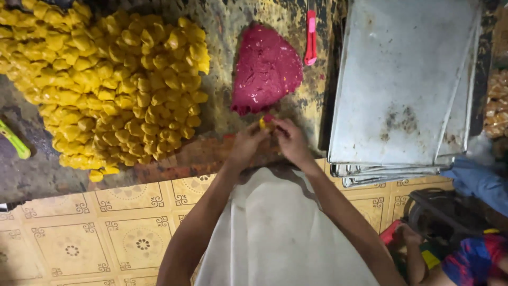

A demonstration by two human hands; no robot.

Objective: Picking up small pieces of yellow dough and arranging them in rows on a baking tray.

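- The head camera looks down at a dark, stained worktop (pixel 47 169) and at two bare hands close together near its front edge
- The left hand (pixel 246 145) and the right hand (pixel 290 142) meet around one small piece of dough (pixel 266 122)
- The small piece is yellow with a bit of red on top, and it sits between the fingertips of both hands
- The fingers of both hands are bent and pinching this small piece; the thumbs are partly hidden, so how hard they press cannot be told
- Just behind the hands lies a flat lump of dark pink dough (pixel 267 69), spread on the worktop, with its ragged lower edge near the small piece
- To the left is a big heap of yellow dough pieces (pixel 111 79), many little folded shapes all piled up, well apart from the hands
- A pink plastic scraper (pixel 311 38) lies behind the pink dough, beside the trays
- To the right is a stack of grey metal baking trays (pixel 402 85), a bit scratched and spotted
- A green handle (pixel 15 140) lies at the far left of the worktop
- Below the worktop is a floor of yellow patterned tiles (pixel 79 238)
- A white apron (pixel 275 233) covers the person's front between the two arms
- At the bottom right, another person's arm (pixel 415 254) shows next to blue cloth (pixel 479 182)
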